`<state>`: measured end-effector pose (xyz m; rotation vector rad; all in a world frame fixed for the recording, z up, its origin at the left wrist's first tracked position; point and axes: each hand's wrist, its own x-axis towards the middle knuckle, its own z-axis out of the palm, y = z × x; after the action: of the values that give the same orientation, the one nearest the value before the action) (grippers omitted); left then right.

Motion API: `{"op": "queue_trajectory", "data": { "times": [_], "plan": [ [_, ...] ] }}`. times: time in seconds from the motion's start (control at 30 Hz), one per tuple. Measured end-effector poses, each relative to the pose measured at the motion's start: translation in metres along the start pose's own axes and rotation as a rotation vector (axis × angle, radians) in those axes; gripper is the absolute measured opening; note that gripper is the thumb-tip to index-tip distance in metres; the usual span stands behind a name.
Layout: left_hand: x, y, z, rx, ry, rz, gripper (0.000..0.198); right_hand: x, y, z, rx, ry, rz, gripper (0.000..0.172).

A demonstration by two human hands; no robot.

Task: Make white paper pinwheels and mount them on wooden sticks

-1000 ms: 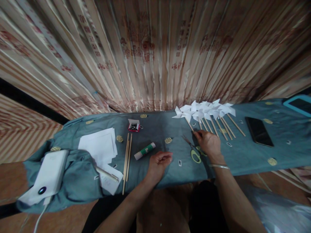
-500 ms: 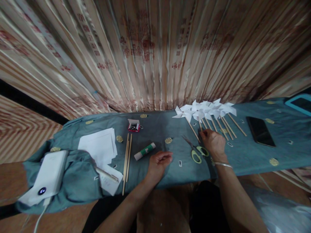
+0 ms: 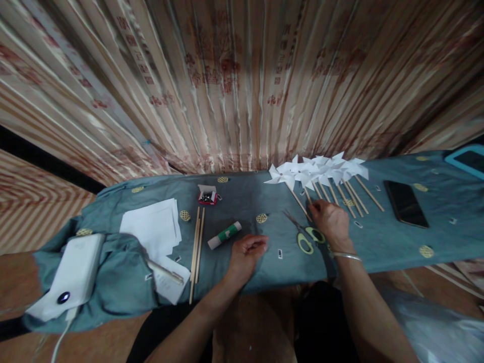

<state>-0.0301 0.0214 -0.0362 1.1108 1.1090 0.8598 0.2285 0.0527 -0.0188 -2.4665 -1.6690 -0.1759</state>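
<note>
My right hand (image 3: pixel 329 220) pinches the lower end of a wooden stick whose top carries a white paper pinwheel (image 3: pixel 298 173). That pinwheel lies in an overlapping row of several others (image 3: pixel 336 169) at the back of the table, their sticks pointing toward me. Just left of this hand lie scissors (image 3: pixel 302 237) with yellow-green handles. My left hand (image 3: pixel 246 256) rests on the cloth with its fingers curled together, and nothing shows in them. Beside it on the left is a green and white glue stick (image 3: pixel 225 235).
Three wooden sticks (image 3: pixel 197 247), a small red box of pins (image 3: pixel 207 195), white paper sheets (image 3: pixel 153 227) and a pen (image 3: pixel 166 271) lie to the left. Farther left sits a white power bank (image 3: pixel 77 267) with a cable. A black phone (image 3: pixel 406 203) lies on the right.
My right hand has shifted slightly left, and the pinwheel it holds has moved left within the row. My left hand stays where it was.
</note>
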Motion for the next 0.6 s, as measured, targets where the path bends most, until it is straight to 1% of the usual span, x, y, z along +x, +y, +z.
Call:
{"op": "queue_trajectory", "data": {
  "times": [0.17, 0.3, 0.43, 0.6],
  "plan": [
    [-0.001, 0.000, 0.001, 0.000, -0.002, 0.003, 0.019, -0.002, 0.002, 0.000, -0.005, 0.036, -0.006, 0.027],
    [-0.003, 0.001, 0.002, -0.024, -0.006, 0.006, 0.019, -0.006, -0.001, -0.006, -0.010, 0.086, -0.082, 0.029],
    [-0.006, 0.001, 0.003, -0.025, -0.005, 0.006, 0.020, -0.012, -0.009, -0.009, -0.011, 0.034, -0.145, 0.029],
    [-0.008, -0.003, 0.002, -0.044, 0.004, 0.018, 0.022, -0.016, -0.016, -0.004, -0.016, 0.009, -0.171, 0.026]
  ]
}}
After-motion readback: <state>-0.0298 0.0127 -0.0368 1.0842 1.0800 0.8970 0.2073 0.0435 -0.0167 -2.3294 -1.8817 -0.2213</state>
